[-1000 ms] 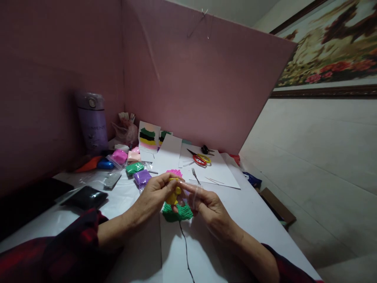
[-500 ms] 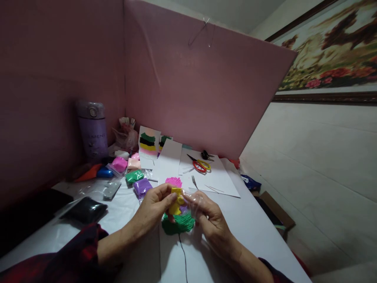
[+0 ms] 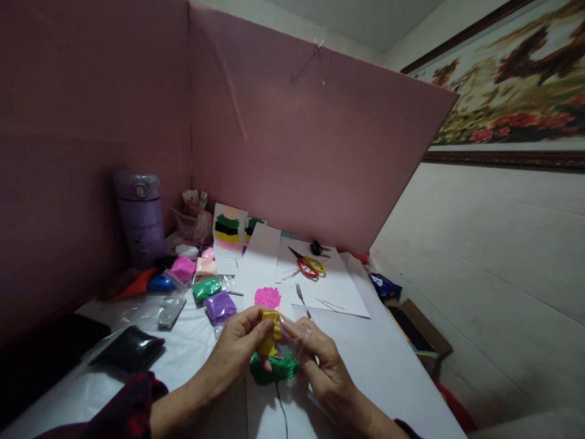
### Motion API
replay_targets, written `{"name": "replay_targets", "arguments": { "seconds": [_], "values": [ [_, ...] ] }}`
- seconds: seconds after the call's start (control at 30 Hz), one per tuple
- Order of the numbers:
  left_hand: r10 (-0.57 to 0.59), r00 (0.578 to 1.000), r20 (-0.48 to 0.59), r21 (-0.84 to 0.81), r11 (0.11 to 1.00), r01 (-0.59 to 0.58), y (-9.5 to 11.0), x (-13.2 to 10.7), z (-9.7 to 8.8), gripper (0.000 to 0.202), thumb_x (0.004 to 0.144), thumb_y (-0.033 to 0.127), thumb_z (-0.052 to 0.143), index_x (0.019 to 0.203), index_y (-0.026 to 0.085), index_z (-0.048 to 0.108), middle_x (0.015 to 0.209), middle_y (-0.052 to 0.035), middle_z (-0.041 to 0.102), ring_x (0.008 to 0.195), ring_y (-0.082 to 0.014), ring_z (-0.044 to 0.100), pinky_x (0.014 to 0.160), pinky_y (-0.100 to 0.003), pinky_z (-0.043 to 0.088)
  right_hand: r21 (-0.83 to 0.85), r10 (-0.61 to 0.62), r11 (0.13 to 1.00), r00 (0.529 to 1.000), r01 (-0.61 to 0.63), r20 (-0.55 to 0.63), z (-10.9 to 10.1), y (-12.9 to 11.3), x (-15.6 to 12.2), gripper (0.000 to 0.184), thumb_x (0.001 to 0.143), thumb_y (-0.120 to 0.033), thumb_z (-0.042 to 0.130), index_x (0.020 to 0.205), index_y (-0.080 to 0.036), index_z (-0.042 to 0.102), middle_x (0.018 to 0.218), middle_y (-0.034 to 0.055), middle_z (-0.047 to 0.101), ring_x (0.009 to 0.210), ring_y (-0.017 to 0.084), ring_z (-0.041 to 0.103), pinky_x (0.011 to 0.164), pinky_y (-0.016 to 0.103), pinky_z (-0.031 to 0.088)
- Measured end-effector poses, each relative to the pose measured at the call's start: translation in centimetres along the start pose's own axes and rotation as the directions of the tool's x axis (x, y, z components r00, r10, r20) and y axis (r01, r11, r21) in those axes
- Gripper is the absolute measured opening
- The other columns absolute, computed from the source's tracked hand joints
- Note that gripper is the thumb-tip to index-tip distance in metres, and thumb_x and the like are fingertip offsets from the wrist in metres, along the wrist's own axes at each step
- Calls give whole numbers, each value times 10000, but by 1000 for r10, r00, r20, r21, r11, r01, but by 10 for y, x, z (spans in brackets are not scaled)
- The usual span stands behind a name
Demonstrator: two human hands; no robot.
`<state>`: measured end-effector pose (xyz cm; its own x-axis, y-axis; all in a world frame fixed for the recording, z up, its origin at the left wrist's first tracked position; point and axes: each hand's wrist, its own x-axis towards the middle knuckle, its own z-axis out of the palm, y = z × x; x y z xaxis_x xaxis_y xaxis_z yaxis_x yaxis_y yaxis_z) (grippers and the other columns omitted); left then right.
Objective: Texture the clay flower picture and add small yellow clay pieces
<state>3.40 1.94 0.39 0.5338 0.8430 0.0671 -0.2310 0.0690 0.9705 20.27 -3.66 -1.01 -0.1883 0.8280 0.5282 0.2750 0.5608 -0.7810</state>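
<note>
My left hand [image 3: 237, 346] and my right hand [image 3: 315, 360] meet low in the middle of the white table [image 3: 388, 372]. Both pinch a small lump of yellow clay [image 3: 269, 332] wrapped in a clear plastic bag [image 3: 295, 341]. Right under the hands lies a ribbed green clay shape [image 3: 274, 369] with a thin black cord [image 3: 281, 414] running toward me. A round pink clay patch [image 3: 267, 297] sits on white paper just beyond my fingers.
Bags of purple [image 3: 220, 305], green [image 3: 206, 287], pink [image 3: 183, 267] and blue [image 3: 159, 282] clay lie at left. A purple flask [image 3: 139, 218] stands by the pink partition [image 3: 297, 140]. Scissors [image 3: 308, 265] and a small fork [image 3: 302, 300] rest on white sheets. A black pouch [image 3: 130, 349] lies near left.
Both hands have sunk toward the near edge of the table with the yellow clay in its bag, closer to the green shape. The view has tilted a little upward.
</note>
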Motion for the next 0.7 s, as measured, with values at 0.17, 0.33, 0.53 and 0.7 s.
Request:
{"name": "replay_targets", "arguments": {
  "seconds": [0.17,0.33,0.53,0.7],
  "values": [
    [19,1000,9,-10,1000,-19,-7,0,0,424,675,519,763,814,162,583,642,28,578,524,-101,545,471,-212,448,9,7,1000,1000,-7,23,4,1,-1,496,932,-177,466,1359,-426,508,935,33,590,833,181,603,751,308,536],
    [-43,997,61,-39,998,45,-13,0,-1,461,693,578,722,786,160,552,568,35,554,460,-112,559,444,-227,462,110,-76,992,993,67,88,6,2,2,447,980,-252,415,1403,-388,462,863,30,564,749,166,622,694,313,546],
    [-59,995,79,-49,997,63,-14,-1,2,497,685,627,702,762,157,556,565,15,573,447,-116,567,426,-214,428,13,-213,977,972,212,96,1,-1,5,461,991,-279,363,1438,-379,406,851,53,607,723,190,624,653,325,540],
    [-68,997,34,-67,995,70,-30,-5,6,544,668,700,663,701,170,545,510,-1,554,433,-118,526,423,-221,370,-268,-303,905,943,331,140,-2,22,-7,497,983,-357,394,1478,-349,344,726,63,631,608,210,619,506,292,485]
  ]
}}
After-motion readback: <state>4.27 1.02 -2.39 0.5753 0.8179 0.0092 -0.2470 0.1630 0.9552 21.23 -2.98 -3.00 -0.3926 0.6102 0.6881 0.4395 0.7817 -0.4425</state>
